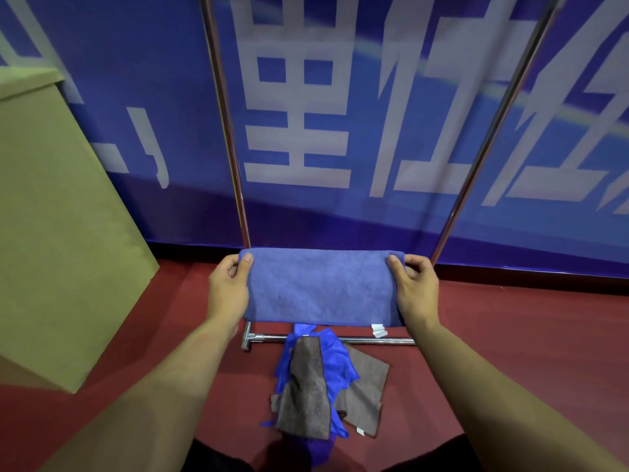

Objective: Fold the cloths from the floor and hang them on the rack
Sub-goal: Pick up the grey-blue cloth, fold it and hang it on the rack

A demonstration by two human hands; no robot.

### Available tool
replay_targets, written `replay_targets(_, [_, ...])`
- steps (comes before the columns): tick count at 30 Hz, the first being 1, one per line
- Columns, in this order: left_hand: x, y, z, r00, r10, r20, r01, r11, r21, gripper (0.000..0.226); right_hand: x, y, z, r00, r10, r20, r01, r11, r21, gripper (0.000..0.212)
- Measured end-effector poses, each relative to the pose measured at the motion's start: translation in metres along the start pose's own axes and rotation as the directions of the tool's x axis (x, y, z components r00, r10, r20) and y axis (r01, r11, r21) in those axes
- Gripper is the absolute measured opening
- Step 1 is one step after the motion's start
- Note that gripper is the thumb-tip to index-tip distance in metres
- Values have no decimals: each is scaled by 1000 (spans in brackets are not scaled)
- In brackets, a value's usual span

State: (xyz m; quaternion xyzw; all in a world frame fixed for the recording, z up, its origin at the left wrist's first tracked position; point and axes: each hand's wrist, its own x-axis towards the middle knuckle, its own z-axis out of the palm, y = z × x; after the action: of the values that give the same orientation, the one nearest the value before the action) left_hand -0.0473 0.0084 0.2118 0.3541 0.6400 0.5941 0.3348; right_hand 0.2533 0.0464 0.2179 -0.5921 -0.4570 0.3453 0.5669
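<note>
1. The person holds a folded blue towel (320, 287) stretched flat between both hands, out in front at the near side of the rack.
2. The left hand (228, 287) pinches the towel's left edge, thumb on top and fingers curled under.
3. The right hand (416, 288) grips the right edge the same way, thumb over the top corner.
4. A small white tag (378, 330) hangs from the towel's lower right corner.
5. The rack (235, 158) shows as two shiny upright poles rising on the far side, with a metal base bar (374, 341) lying across the red floor (510, 342) just below the towel.
6. Nearer, on the floor, a heap waits: a bright blue cloth (335, 356) tangled with brown cloths (306, 393).
7. A tan cardboard box (58, 233) stands to the left; a blue banner (136, 97) with large white characters covers the far wall.
</note>
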Motion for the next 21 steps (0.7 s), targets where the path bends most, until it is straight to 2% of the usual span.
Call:
replay_targets(2, [0,-1,3,999,-33,-21,32,999,-43,17,-2,-3,0,997,73,26,-75,993,89,39])
replay_targets(4, [2,-4,5,987,-160,-12,157,976,-148,41,1,0,-2,992,116,49,-121,987,101,53])
replay_targets(5, [3,-7,5,968,-251,23,250,947,-202,51,3,0,-3,992,116,45,-118,992,48,51])
replay_targets(6, [5,-11,4,941,-327,89,339,906,-252,52,6,3,-5,994,95,45,-95,995,-16,39])
replay_targets(7, [5,-12,1,907,-384,175,420,860,-290,49,9,6,-7,994,93,49,-91,995,-47,20])
replay_targets(8, [5,-11,-1,871,-420,256,486,815,-317,43,10,6,-8,992,111,52,-109,993,-56,20])
replay_targets(10, [3,-5,-5,802,-464,378,585,739,-334,34,9,7,-8,988,141,61,-137,988,-66,44])
replay_targets(12, [1,-1,-7,742,-477,471,643,703,-302,28,9,11,-9,993,104,64,-95,988,-126,50])
replay_targets(14, [-2,-1,-7,733,-461,501,639,719,-273,27,8,13,-8,995,48,83,-29,976,-215,48])
replay_targets(17, [-4,-7,-8,797,-400,453,541,806,-241,27,10,17,-9,992,38,123,0,956,-295,45])
replay_targets(19, [-5,-10,-6,861,-359,360,443,877,-185,24,9,18,-9,984,85,158,-33,951,-308,49])
replay_targets(21, [-5,-12,-3,908,-300,292,351,926,-138,18,8,20,-8,953,215,215,-167,961,-221,54])
